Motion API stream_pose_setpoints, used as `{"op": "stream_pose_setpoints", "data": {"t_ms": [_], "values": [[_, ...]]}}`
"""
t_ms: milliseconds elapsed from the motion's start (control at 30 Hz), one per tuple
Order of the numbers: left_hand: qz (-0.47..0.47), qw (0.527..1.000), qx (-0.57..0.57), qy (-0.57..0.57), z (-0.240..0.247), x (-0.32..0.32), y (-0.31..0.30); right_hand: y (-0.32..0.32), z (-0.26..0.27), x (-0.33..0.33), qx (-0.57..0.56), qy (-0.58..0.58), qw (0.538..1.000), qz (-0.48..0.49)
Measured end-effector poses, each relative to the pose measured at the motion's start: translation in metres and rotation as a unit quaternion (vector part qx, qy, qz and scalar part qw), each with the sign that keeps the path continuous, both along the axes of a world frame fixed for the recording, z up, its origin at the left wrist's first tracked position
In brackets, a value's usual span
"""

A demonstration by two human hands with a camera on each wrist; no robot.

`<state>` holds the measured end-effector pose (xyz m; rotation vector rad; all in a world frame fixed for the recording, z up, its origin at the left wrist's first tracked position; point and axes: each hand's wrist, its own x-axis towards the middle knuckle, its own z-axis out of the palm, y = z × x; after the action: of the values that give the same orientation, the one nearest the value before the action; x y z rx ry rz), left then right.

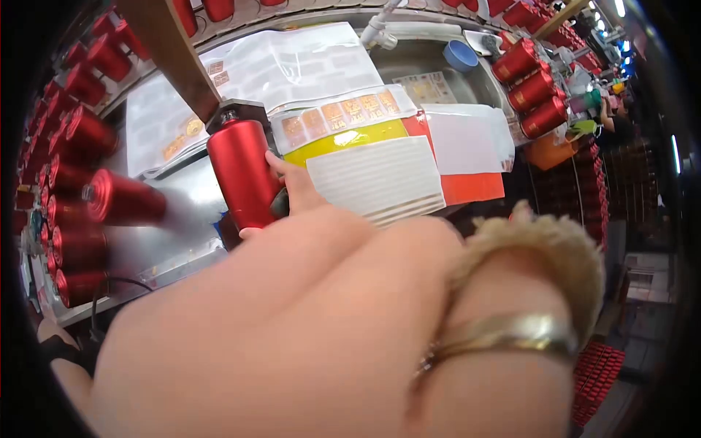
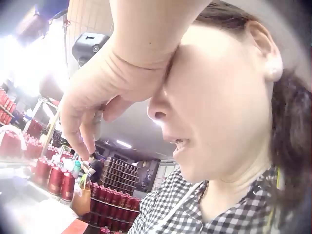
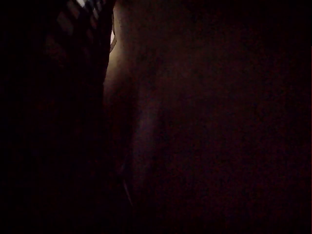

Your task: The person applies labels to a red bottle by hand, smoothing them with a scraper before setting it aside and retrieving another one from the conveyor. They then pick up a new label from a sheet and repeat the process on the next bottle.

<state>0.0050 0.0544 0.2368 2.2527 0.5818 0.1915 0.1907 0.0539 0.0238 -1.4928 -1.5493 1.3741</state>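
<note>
My right hand [image 1: 292, 306], with a gold bracelet [image 1: 522, 332] and a fuzzy band [image 1: 548, 241] at its wrist, fills the lower head view. In the left wrist view that raised hand [image 2: 97, 92] presses its wrist against the face, its fingers hanging loosely with nothing held. Its fingertips overlap a red bottle [image 1: 237, 171] in the head view. The bottle stands beneath a wooden post [image 1: 171, 55]. At the lower left edge, an arm with a black band [image 1: 58, 350] shows, apparently my left; its fingers are hidden. The right wrist view is nearly black.
Gold-printed label sheets [image 1: 343, 113] and white paper [image 1: 372, 175] lie right of the bottle. Behind them are a metal sink [image 1: 467, 84] and a blue bowl [image 1: 461, 55]. Several red bottles [image 1: 124, 197] stand at the left, others [image 1: 529, 87] at the right.
</note>
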Motion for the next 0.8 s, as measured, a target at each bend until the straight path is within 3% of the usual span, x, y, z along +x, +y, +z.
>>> {"op": "stream_pose_setpoints", "data": {"t_ms": [33,133,333,367,400,433,467,533,600,633,700,800], "values": [[-0.004,1.0,-0.005,0.025,0.007,-0.004,0.0,0.005,-0.046,-0.008,0.101,-0.026,0.995,-0.006],[-0.016,0.995,-0.019,0.094,0.023,-0.012,-0.002,0.003,-0.05,-0.009,0.186,0.021,0.982,-0.019],[-0.057,0.972,-0.031,0.227,0.047,0.002,0.001,0.004,-0.041,0.024,0.125,0.012,0.99,0.057],[0.016,0.988,-0.095,0.123,0.031,0.007,-0.001,0.003,-0.043,0.032,0.127,0.058,0.989,0.04],[0.269,0.963,-0.008,0.022,0.008,0.016,-0.049,0.003,-0.045,0.041,0.13,0.105,0.986,0.026],[0.257,0.966,-0.024,0.014,-0.008,0.013,-0.038,0.004,-0.052,0.051,0.24,0.076,0.968,0.001],[0.245,0.969,-0.04,0.008,-0.024,0.004,-0.025,0.002,-0.046,0.064,0.243,0.078,0.967,0.002],[0.367,0.929,-0.028,-0.045,-0.079,-0.012,-0.027,-0.002,-0.032,0.095,0.154,0.011,0.987,-0.038],[0.434,0.9,0.006,-0.045,-0.12,-0.025,-0.018,-0.003,-0.036,0.118,0.166,-0.007,0.984,-0.066],[0.437,0.899,0.008,-0.044,-0.139,-0.028,-0.016,-0.005,-0.03,0.127,0.153,-0.013,0.984,-0.089],[0.506,0.848,0.046,-0.15,-0.174,-0.033,-0.012,-0.007,-0.029,0.146,0.135,-0.033,0.986,-0.09],[0.526,0.824,-0.025,-0.21,-0.207,-0.024,-0.021,-0.01,-0.034,0.17,0.108,-0.076,0.985,-0.107]]}}
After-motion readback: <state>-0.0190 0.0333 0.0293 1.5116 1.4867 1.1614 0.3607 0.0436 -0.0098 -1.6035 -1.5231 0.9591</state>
